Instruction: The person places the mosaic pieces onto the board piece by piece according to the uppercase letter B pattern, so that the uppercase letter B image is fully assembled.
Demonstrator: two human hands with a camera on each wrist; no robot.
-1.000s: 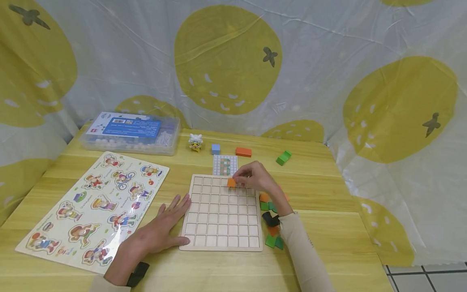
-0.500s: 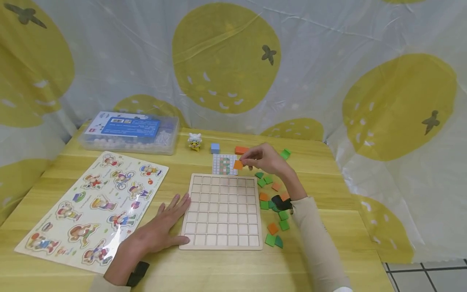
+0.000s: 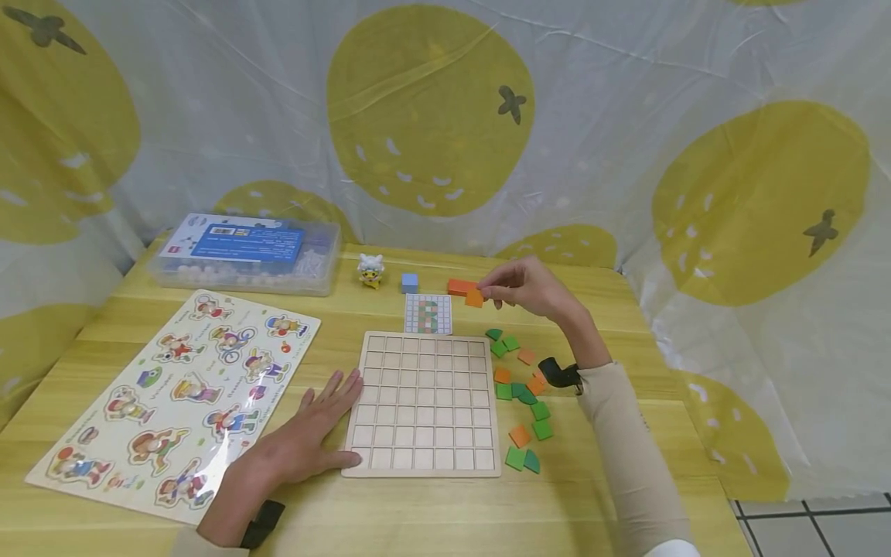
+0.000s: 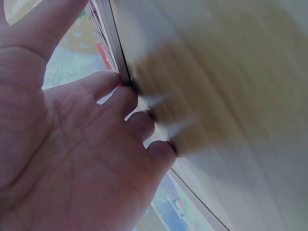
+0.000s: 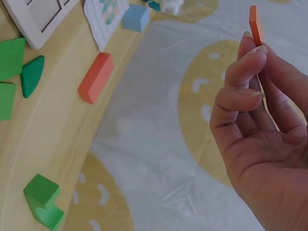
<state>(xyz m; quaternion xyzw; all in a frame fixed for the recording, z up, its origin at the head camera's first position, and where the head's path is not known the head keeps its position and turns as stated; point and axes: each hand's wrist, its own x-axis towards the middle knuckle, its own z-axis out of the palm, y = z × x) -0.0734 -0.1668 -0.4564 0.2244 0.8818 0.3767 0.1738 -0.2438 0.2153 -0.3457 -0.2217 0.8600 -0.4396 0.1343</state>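
My right hand point(image 3: 532, 288) pinches a small orange square tile point(image 3: 474, 298) between thumb and fingertips, beyond the far right corner of the board. The right wrist view shows that tile point(image 5: 255, 26) edge-on, raised above the table. My left hand point(image 3: 306, 433) lies with fingers spread, fingertips and thumb at the left edge of a wooden grid board point(image 3: 425, 474). In the left wrist view the fingertips point(image 4: 162, 153) touch the tabletop beside the board's edge. Every cell visible on the board is bare. Behind it lies a pattern card point(image 3: 428, 313) printed with a coloured grid.
Several loose green and orange tiles point(image 3: 540, 410) lie right of the board. Along the back stand a red block point(image 3: 460, 288), a blue block point(image 3: 409, 282), a figurine point(image 3: 371, 271) and a clear plastic box point(image 3: 244, 255). A picture puzzle board point(image 3: 174, 402) is at left; a green block point(image 5: 42, 192) shows in the right wrist view.
My right hand has lifted the orange tile from the board's far row and moved it back and to the right, past the card. The left hand has stayed put.
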